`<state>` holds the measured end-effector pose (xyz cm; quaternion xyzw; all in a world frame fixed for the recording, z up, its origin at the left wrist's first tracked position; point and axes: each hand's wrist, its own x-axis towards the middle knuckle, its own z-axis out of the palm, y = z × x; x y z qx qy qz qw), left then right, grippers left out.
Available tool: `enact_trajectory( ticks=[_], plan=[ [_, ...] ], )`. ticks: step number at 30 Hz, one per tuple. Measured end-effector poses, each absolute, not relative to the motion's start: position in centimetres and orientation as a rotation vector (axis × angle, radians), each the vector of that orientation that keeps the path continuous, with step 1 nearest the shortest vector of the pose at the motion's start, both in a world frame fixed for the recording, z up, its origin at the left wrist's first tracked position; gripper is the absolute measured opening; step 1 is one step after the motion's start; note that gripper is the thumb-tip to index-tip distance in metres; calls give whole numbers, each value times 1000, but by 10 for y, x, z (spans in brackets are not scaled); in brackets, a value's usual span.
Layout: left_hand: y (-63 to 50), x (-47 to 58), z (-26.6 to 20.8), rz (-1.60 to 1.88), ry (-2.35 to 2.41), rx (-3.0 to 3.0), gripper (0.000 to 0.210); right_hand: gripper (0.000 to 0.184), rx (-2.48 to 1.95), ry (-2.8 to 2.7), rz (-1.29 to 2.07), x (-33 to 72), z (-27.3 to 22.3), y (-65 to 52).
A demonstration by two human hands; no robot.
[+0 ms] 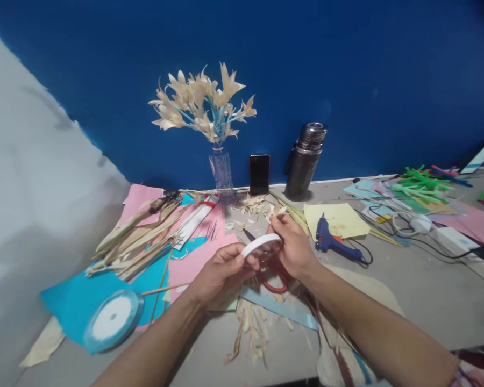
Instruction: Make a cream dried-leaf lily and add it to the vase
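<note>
My left hand (221, 271) is closed on a roll of white tape (261, 245), thumb and fingers gripping the near side of its rim. At the far end of the roll, my right hand (293, 244) has its fingers curled and pinched together. Pale petal-like pieces (277, 210) show just past those fingertips; whether they are held or lie behind, I cannot tell. Under the hands rest red-handled scissors (275, 288), partly hidden. A light blue ribbon strip (280, 307) and dried husk scraps (248, 330) lie below on the table.
Husk flowers (201, 99) stand in a clear bottle (221, 172) by the blue wall, beside a phone (260, 174) and a dark flask (305, 164). Rightward are a blue glue gun (336, 242) and a power strip (468, 252). Dried husks (141, 242) and a ribbon spool (113, 321) lie left.
</note>
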<state>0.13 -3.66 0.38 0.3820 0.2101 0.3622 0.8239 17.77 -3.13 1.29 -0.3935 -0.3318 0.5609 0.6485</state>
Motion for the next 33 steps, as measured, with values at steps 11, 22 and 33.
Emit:
enact_trajectory(
  ticks=[11,22,33],
  plan=[
    [-44,8,-1,687,571,1065,32,15,-1074,-1300,967,176,14,-54],
    [-41,5,-1,668,529,964,22,31,-1045,-1053,1013,182,9,-39],
    [-39,0,2,739,557,976,27,30,-995,-1075,1048,182,13,-43]
  ],
)
